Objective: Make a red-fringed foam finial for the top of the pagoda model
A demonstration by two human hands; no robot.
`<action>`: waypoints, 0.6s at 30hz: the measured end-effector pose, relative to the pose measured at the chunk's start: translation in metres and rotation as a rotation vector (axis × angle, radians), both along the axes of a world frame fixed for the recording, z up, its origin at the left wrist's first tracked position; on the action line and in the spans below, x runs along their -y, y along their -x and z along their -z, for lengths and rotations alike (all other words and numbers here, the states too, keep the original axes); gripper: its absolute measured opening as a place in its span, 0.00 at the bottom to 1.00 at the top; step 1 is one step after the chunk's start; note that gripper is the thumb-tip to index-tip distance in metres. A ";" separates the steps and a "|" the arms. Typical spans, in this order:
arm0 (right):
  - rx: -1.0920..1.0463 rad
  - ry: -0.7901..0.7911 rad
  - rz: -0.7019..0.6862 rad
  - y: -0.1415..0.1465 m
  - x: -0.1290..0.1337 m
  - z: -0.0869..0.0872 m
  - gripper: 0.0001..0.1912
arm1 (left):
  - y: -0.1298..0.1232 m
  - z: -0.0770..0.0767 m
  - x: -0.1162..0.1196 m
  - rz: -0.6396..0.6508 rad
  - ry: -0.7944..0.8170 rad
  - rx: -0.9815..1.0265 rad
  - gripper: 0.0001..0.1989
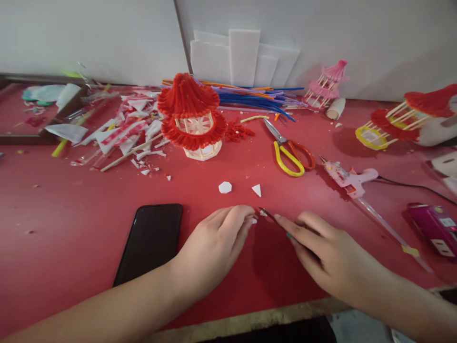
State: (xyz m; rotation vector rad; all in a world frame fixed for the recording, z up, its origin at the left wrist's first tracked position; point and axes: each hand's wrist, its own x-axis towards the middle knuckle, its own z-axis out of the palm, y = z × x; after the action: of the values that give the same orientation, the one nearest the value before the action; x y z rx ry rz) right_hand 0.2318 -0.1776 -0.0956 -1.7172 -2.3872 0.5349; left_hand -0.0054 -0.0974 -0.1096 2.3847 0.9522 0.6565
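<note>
My left hand (223,236) is closed in a pinch on a small white foam piece (253,221), mostly hidden by the fingertips. In my right hand (321,243) is a thin dark craft knife (270,215), its tip pointing left toward the left fingertips. A little teal shows on it beneath my fingers. By the blade tip lies a tiny white scrap (263,213). Just beyond the hands, a white octagonal piece (225,187) and a white triangular piece (257,190) rest flat on the red table (71,238).
A phone (152,240) lies left of my hands. Farther back stand a red fuzzy-roofed pavilion model (189,97) and a scrap pile (124,124). Scissors (285,150), a pink glue gun (348,178) and a purple power strip (433,228) are at right. White foam sheets (244,57) lean against the wall.
</note>
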 end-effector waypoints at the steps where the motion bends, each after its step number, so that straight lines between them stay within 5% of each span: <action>1: -0.002 -0.004 0.010 -0.001 0.000 0.001 0.29 | 0.000 0.000 -0.002 -0.017 0.016 -0.010 0.05; 8: -0.030 -0.010 0.015 0.004 0.002 0.002 0.29 | -0.006 0.001 -0.013 -0.027 -0.196 -0.028 0.08; 12: -0.054 0.024 0.025 0.008 0.002 0.001 0.29 | -0.004 -0.001 -0.008 0.086 -0.330 -0.153 0.07; 18: -0.030 0.090 0.022 0.015 0.004 -0.002 0.29 | 0.002 0.001 0.001 0.168 -0.348 -0.263 0.13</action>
State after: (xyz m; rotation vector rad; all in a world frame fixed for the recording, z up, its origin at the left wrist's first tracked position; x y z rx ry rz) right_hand 0.2170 -0.1813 -0.0941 -1.7564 -2.3547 0.6699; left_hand -0.0079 -0.0980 -0.1104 2.8780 0.7762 0.4840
